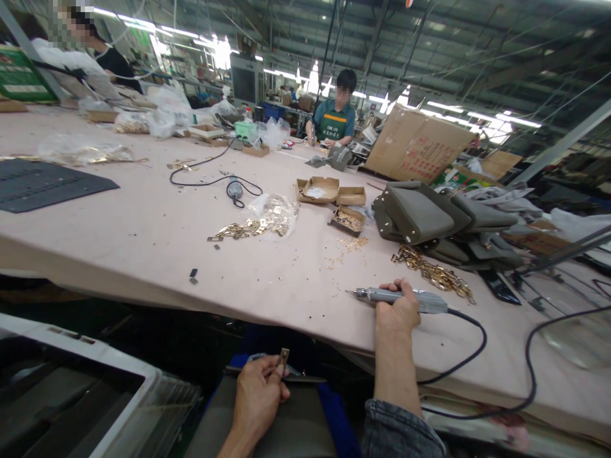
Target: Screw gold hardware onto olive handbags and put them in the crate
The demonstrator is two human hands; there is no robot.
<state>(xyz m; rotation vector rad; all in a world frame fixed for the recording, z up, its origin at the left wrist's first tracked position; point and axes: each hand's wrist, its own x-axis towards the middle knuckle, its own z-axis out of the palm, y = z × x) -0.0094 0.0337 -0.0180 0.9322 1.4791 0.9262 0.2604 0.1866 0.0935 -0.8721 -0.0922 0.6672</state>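
Note:
My right hand (397, 313) is closed round a grey electric screwdriver (405, 299) that lies flat on the pink table (143, 235) near its front edge, tip pointing left. Its black cord (470, 356) trails right. Below the table edge, my left hand (258, 397) pinches a small brass metal fitting (283, 357) against the top edge of a grey bag panel (286, 420) on my lap. A heap of brass fittings (432, 272) lies just beyond the screwdriver.
Stacked grey bags (429, 216) sit at right, with small cardboard boxes (329, 191) and a plastic bag of brass parts (274, 213) mid-table. A dark mat (42, 184) lies at left. Two other people work at the far side. A white bin (95, 394) stands lower left.

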